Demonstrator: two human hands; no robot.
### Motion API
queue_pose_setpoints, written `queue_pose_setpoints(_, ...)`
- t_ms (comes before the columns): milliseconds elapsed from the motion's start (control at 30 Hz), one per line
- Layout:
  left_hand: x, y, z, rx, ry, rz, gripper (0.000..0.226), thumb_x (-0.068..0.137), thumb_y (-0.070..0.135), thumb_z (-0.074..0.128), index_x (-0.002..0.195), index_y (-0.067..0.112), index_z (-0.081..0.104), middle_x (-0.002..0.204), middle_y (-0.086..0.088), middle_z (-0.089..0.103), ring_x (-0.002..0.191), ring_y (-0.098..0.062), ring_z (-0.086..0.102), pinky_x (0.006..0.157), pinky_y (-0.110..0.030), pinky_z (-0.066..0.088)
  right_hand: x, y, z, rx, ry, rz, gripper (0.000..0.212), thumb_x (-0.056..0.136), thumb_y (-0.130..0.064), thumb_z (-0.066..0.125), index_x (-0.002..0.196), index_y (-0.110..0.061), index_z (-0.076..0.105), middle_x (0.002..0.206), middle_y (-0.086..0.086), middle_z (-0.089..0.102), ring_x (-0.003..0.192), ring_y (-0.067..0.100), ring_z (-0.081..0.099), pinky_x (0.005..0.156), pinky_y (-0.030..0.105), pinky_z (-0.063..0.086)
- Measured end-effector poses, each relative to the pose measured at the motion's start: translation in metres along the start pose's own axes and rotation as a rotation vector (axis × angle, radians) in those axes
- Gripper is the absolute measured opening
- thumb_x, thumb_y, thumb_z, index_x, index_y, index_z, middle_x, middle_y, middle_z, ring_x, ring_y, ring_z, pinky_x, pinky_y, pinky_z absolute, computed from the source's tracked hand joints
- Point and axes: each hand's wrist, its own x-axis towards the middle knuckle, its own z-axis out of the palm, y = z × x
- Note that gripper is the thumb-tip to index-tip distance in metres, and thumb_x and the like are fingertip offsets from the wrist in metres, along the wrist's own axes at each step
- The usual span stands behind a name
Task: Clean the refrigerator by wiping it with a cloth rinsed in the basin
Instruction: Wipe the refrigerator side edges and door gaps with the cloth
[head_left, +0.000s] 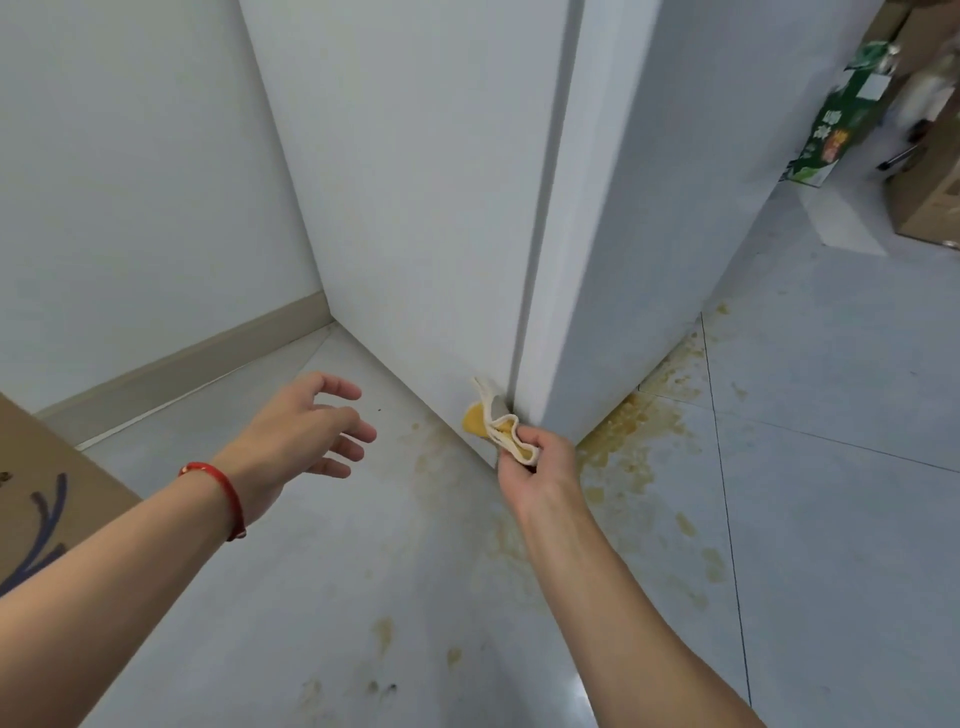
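Looking down from my head camera, I see my right hand (530, 467) gripping a bunched yellow and cream cloth (496, 423), pressed low against the white refrigerator (426, 208) near its bottom corner by the door seam. My left hand (306, 431) hovers empty, fingers spread loosely. The cloth looks soft, light and limp; I judge a bunched fistful grips best. Yellowish stains (634, 441) spatter the floor (831, 415).
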Motion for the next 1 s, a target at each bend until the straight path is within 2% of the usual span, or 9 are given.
queue_pose_setpoints(133,-0.001,-0.006,-0.005,0.006,0.008,-0.012,0.023,0.095,0.004,0.057,0.113,0.018,0.06,0.09,-0.011,0.079,0.078,-0.024,0.07,0.076,-0.045,0.062,0.006,0.008,-0.012,0.06,0.093,0.033,0.02,0.09,0.014,0.046,0.091,0.005,0.064,0.108,0.013,0.066,0.091,0.022,0.068,0.095,0.026,0.053)
queue_pose_setpoints(267,-0.005,-0.015,-0.004,0.033,0.003,-0.039,0.022,0.096,0.006,0.056,0.113,0.019,0.06,0.087,-0.007,0.079,0.078,-0.023,0.071,0.074,-0.042,0.063,0.017,0.004,-0.035,0.267,0.215,0.059,0.057,0.075,-0.003,0.048,0.131,0.0,0.06,0.126,0.019,0.064,0.113,0.042,0.066,0.099,0.051,0.054)
queue_pose_setpoints(367,-0.003,-0.016,-0.004,0.053,-0.004,-0.039,0.022,0.096,0.006,0.055,0.114,0.019,0.059,0.088,-0.008,0.079,0.078,-0.023,0.071,0.075,-0.042,0.063,0.026,0.0,-0.031,0.369,0.298,0.16,0.047,0.086,-0.026,0.051,0.129,-0.006,0.056,0.124,0.023,0.06,0.109,0.047,0.061,0.079,0.06,0.056)
queue_pose_setpoints(467,-0.009,-0.017,-0.007,0.053,-0.002,-0.048,0.023,0.096,0.006,0.055,0.115,0.019,0.059,0.089,-0.008,0.079,0.078,-0.023,0.071,0.075,-0.042,0.063,0.028,-0.004,-0.017,0.413,0.335,0.211,0.046,0.09,-0.033,0.048,0.127,-0.01,0.064,0.124,0.019,0.064,0.106,0.043,0.063,0.069,0.052,0.057)
queue_pose_setpoints(533,-0.012,-0.014,-0.012,0.058,-0.012,-0.034,0.023,0.096,0.006,0.055,0.114,0.019,0.06,0.091,-0.009,0.079,0.079,-0.023,0.071,0.075,-0.042,0.062,0.019,-0.017,-0.006,0.441,0.285,0.232,0.045,0.096,-0.034,0.046,0.131,-0.007,0.055,0.124,0.022,0.057,0.104,0.043,0.06,0.066,0.051,0.053)
queue_pose_setpoints(633,-0.009,-0.012,-0.02,0.057,-0.006,-0.029,0.024,0.096,0.005,0.053,0.114,0.019,0.059,0.094,-0.011,0.079,0.08,-0.024,0.07,0.079,-0.044,0.061,0.013,-0.04,0.012,0.453,0.238,0.318,0.047,0.095,-0.03,0.049,0.132,-0.002,0.044,0.129,0.027,0.044,0.113,0.049,0.051,0.078,0.058,0.054)
queue_pose_setpoints(733,-0.009,-0.02,-0.02,0.056,-0.004,-0.068,0.025,0.095,0.004,0.054,0.115,0.017,0.059,0.094,-0.012,0.079,0.08,-0.024,0.07,0.079,-0.044,0.061,0.02,-0.038,0.012,0.428,0.32,0.32,0.054,0.088,-0.033,0.05,0.134,-0.005,0.045,0.132,0.017,0.037,0.113,0.05,0.052,0.08,0.06,0.055)
queue_pose_setpoints(833,-0.01,-0.024,-0.018,0.058,-0.019,-0.085,0.023,0.096,0.004,0.053,0.115,0.016,0.059,0.096,-0.014,0.079,0.08,-0.025,0.069,0.081,-0.046,0.061,0.03,-0.024,-0.004,0.361,0.394,0.322,0.055,0.084,-0.037,0.045,0.128,-0.008,0.061,0.133,0.022,0.051,0.109,0.055,0.056,0.072,0.068,0.055)
queue_pose_setpoints(1000,-0.01,-0.024,-0.01,0.052,-0.057,-0.076,0.022,0.095,0.006,0.053,0.112,0.016,0.063,0.094,-0.011,0.079,0.08,-0.025,0.071,0.079,-0.045,0.061,0.04,-0.006,-0.035,0.114,0.319,0.156,0.045,0.098,-0.021,0.037,0.131,-0.008,0.063,0.131,0.024,0.061,0.113,0.047,0.061,0.094,0.059,0.054)
